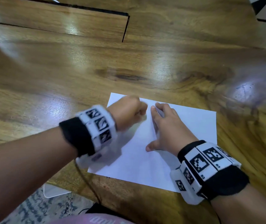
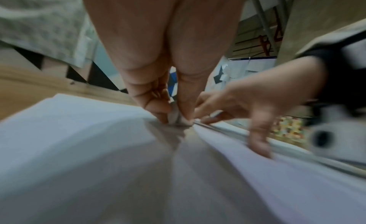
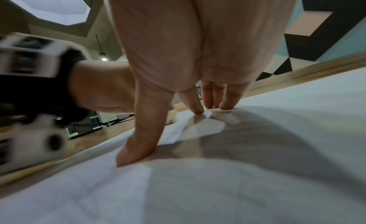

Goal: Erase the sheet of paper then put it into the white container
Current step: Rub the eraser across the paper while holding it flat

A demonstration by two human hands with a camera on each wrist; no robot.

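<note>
Left hand pinches a small grey-white eraser on the flat white paper sheet near its far edge. Right hand lies splayed flat just beside it, pinning the sheet. Sheet's long axis runs left-right; white container not seen.

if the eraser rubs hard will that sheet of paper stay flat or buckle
Probably buckles: the sheet of paper looks thin and already ripples near the eraser. Likely slides on the glossy table, hence the right hand pressing it flat.
</note>
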